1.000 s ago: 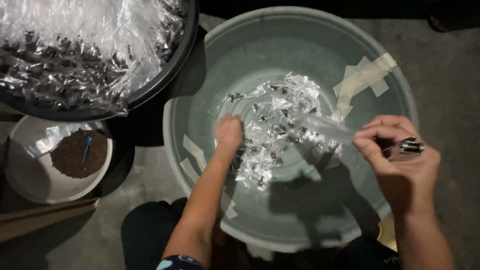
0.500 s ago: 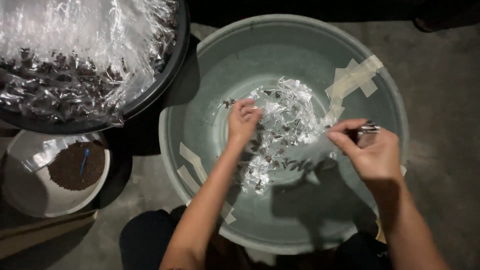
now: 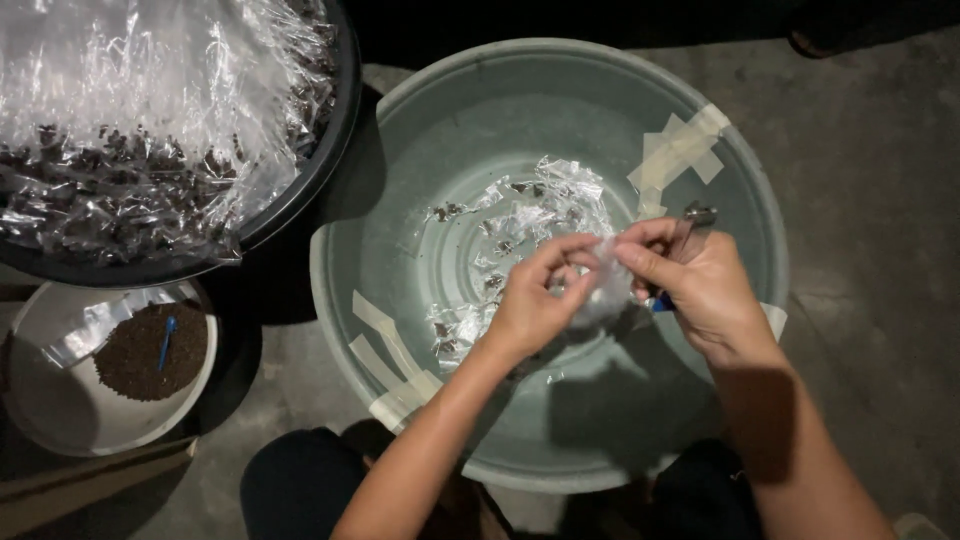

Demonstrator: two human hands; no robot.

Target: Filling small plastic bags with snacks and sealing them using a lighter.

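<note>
Grey basin (image 3: 560,110) – both hands pinch (together) clear packet (image 3: 603,290)

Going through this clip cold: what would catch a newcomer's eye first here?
Probably the two hands meeting over the big grey-green basin: the left hand and right hand pinch one small clear plastic packet between them, the right also gripping a small metal tool. Beneath them lies a scatter of crinkled clear packets, and at upper left a black tub heaped with more.
</note>
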